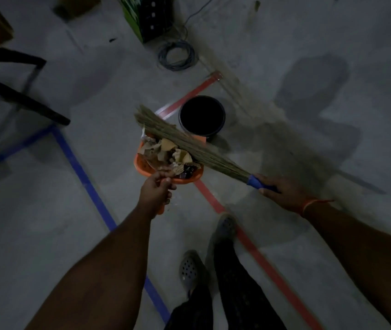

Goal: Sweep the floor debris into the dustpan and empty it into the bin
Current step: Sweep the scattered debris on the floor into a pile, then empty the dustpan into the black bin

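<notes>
My left hand [156, 190] grips the handle of an orange dustpan [142, 164], held above the floor. The pan is heaped with crumpled brown paper and other debris [168, 152]. My right hand [282, 190] grips the blue handle of a straw broom [185, 141]. The broom's bristles lie across the top of the debris, pointing up and left. A black round bin [201, 115] stands on the floor just beyond the dustpan, its mouth dark; I cannot see what is inside.
Red tape [249, 244] and blue tape [82, 179] run across the grey concrete floor. A coil of cable [176, 55] and a green-black box [147, 17] lie behind the bin. A dark chair frame [16, 94] stands at the left. My feet [204, 258] are below.
</notes>
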A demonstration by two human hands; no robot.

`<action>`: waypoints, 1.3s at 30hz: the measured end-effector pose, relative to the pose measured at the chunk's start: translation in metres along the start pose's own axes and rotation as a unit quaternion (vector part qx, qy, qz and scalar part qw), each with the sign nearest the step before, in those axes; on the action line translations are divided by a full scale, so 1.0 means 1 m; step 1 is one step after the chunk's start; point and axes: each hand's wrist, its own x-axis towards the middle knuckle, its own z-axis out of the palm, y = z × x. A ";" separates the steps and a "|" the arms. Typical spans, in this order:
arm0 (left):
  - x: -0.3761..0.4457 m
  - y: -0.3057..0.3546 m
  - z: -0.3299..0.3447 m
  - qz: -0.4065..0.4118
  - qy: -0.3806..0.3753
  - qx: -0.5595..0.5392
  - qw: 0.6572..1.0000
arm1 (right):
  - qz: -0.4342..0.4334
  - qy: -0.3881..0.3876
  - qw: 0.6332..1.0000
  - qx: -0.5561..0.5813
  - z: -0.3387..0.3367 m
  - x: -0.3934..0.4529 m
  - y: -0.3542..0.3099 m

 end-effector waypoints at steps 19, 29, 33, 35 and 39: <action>0.280 0.015 0.082 -0.015 -0.001 0.099 0.995 | 0.031 0.021 0.998 0.049 -0.029 0.236 0.135; 0.328 0.018 0.108 -0.027 0.004 0.186 0.982 | 0.047 0.076 0.995 0.041 -0.009 0.254 0.160; 0.334 0.015 0.111 -0.038 0.014 0.220 0.975 | 0.057 0.087 0.994 0.042 -0.008 0.257 0.166; 0.334 0.014 0.110 -0.046 0.014 0.233 0.971 | 0.059 0.093 0.993 0.046 -0.009 0.257 0.169; 0.336 0.022 0.108 -0.054 0.009 0.239 0.969 | 0.062 0.115 0.991 0.042 -0.014 0.252 0.172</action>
